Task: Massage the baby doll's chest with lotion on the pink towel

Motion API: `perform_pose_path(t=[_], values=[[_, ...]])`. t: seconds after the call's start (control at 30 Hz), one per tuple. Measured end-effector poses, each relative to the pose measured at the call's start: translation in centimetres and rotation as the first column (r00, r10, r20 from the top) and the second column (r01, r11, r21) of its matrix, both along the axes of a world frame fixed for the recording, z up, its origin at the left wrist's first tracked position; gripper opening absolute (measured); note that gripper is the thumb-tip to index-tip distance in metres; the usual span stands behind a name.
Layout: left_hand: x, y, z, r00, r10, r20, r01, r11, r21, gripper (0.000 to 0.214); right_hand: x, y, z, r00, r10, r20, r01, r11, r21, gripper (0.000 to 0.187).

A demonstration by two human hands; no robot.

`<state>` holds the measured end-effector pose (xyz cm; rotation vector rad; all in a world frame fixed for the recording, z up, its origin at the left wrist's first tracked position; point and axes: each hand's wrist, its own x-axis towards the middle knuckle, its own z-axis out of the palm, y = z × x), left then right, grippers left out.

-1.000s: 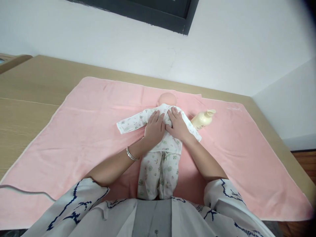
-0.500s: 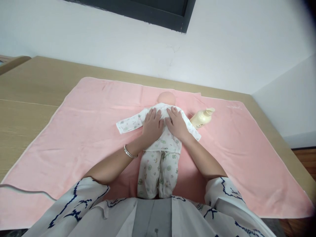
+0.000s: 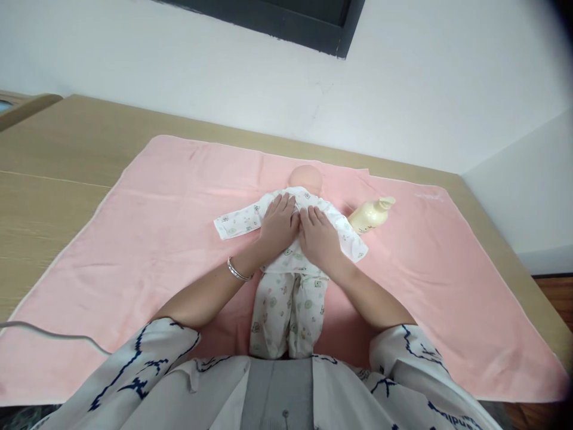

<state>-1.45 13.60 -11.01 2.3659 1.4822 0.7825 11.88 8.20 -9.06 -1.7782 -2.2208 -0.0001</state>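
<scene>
A baby doll [image 3: 304, 178] in a white printed suit lies lengthwise on a pink towel [image 3: 152, 239], head away from me, legs [image 3: 289, 310] toward me. My left hand [image 3: 278, 224] lies flat on the doll's torso, fingers stretched out, a silver bracelet at the wrist. My right hand [image 3: 317, 237] rests flat beside it on the torso, fingers extended, touching the left hand. The doll's left sleeve [image 3: 237, 220] spreads out on the towel.
A cream pump bottle [image 3: 371, 214] lies on its side on the towel just right of the doll. The towel covers a wooden table [image 3: 54, 167] set against a white wall. A grey cable [image 3: 49, 337] crosses the towel's near left edge.
Both hands have shifted slightly along the doll's torso, the right one drawing a little toward me; they remain flat on the clothing.
</scene>
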Motion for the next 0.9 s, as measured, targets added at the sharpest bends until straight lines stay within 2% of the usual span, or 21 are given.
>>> perform_pose_path(t=[0.13,0.2,0.33,0.43,0.5,0.57,0.67,0.77,0.9], values=[[0.7,-2.2,0.5,0.997,-0.002,-0.082,0.005,0.999,0.043,0.049,2.6,3.3,-0.5,0.989,-0.040,-0.140,0.034,0.998,-0.043,0.056],[0.9,-2.5,0.7,0.994,-0.014,-0.108,0.020,0.998,0.054,0.049,2.9,3.9,-0.7,0.987,-0.066,-0.149,0.060,0.997,-0.047,0.058],[0.4,-1.3,0.6,0.997,-0.044,-0.058,0.045,0.999,0.006,0.049,1.2,1.9,-0.3,0.993,-0.093,-0.066,0.092,0.996,-0.020,0.056],[0.0,-0.2,0.5,0.995,-0.097,-0.027,0.096,0.994,-0.043,0.052,-0.3,-0.4,0.3,0.998,-0.070,0.003,0.070,0.997,0.023,0.052],[-0.1,-0.1,0.5,0.994,-0.108,-0.036,0.106,0.993,-0.045,0.054,-0.6,-1.0,0.7,0.998,-0.051,0.026,0.050,0.998,0.032,0.051],[0.1,-0.6,0.4,0.995,-0.086,-0.056,0.084,0.996,-0.028,0.053,0.1,-0.5,0.9,0.999,-0.034,0.015,0.034,0.999,0.010,0.048],[0.7,-2.1,0.3,0.994,-0.051,-0.097,0.053,0.998,0.016,0.051,1.9,1.7,1.0,0.998,-0.013,-0.057,0.010,0.999,-0.044,0.044],[1.1,-3.1,0.2,0.991,-0.035,-0.132,0.044,0.997,0.066,0.049,3.0,3.2,0.8,0.994,-0.051,-0.095,0.047,0.998,-0.040,0.043],[0.8,-2.6,0.6,0.992,-0.064,-0.104,0.068,0.997,0.034,0.048,1.9,1.9,0.6,0.993,-0.115,-0.007,0.115,0.993,0.029,0.045]])
